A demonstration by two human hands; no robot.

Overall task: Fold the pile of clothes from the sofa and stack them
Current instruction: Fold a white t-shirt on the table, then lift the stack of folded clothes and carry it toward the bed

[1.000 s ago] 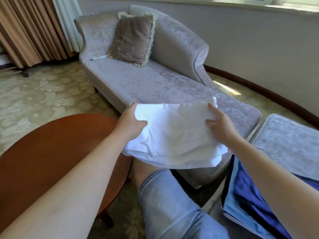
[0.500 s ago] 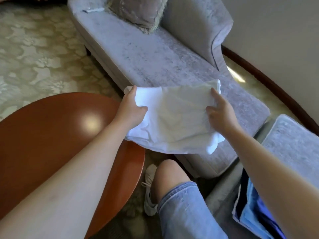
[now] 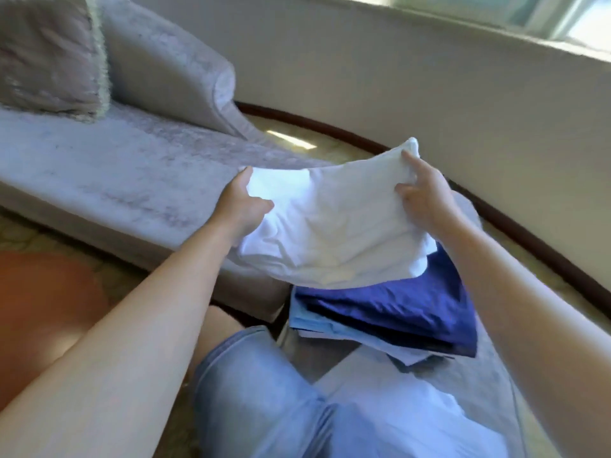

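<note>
Seated person holds a folded white garment [image 3: 334, 226] in both hands over a stack [image 3: 317, 320] of folded clothes, right of centre. The left hand [image 3: 243, 203] grips the garment's left edge, thumb on top and fingers curled beneath. The right hand [image 3: 426, 200] pinches its far right corner, forefinger stretched along the top edge and thumb pressed on the cloth. The garment hangs nearly flat between them, lightly creased, and its near edge overlaps the stack in this view; whether the two touch cannot be told. The stack has a navy piece [image 3: 429, 292] on top, with pale blue and white layers showing at its near left edge, and lies on a grey seat [image 3: 486, 385] at the near right. The grey sofa [image 3: 115, 173] stretches across the left and far side, with a brown fringed cushion [image 3: 46, 57] leaning against its back at the far left. A red-brown table [image 3: 39, 309] shows at the near left. The person's denim shorts [image 3: 258, 391] fill the near centre. A pale wall [image 3: 363, 77] with dark skirting [image 3: 330, 125] curves behind.
</note>
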